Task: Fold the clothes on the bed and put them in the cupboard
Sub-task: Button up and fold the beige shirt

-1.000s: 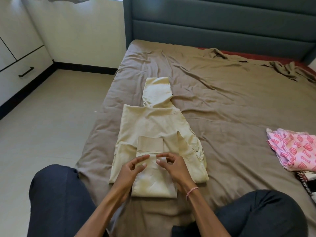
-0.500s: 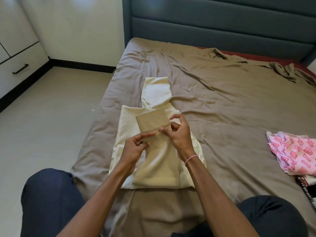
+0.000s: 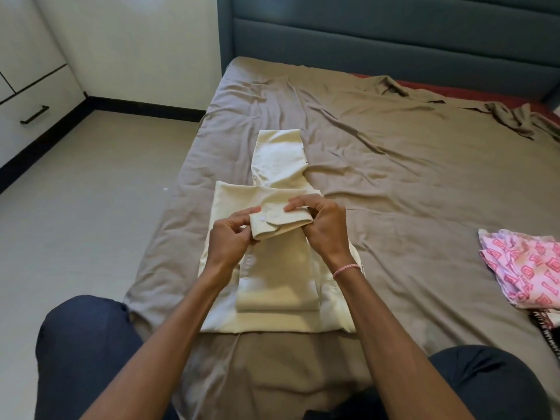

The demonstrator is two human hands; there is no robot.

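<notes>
Two hands are working on one cream shirt [image 3: 272, 316], which is lying partly folded near the left edge of the bed [image 3: 409, 192], its nearest fold close to the near edge. The left hand [image 3: 230, 241] and the right hand [image 3: 325, 228] are each pinching one end of the buttoned cuff [image 3: 281, 222], thumbs and fingers curled round the cloth, holding it over the shirt's middle. The sleeve [image 3: 277, 277] below the cuff is running back toward the person over the folded body. Another part of the shirt is stretching away toward the headboard [image 3: 394, 31]. A pink bracelet [image 3: 347, 269] is sitting on the right wrist. A pink patterned garment [image 3: 527, 268] is lying crumpled at the bed's right edge, well apart from the shirt. The brown sheet is bunching up near the far right corner. A white cupboard [image 3: 33, 95] with a dark handle is standing off the bed's left side.
</notes>
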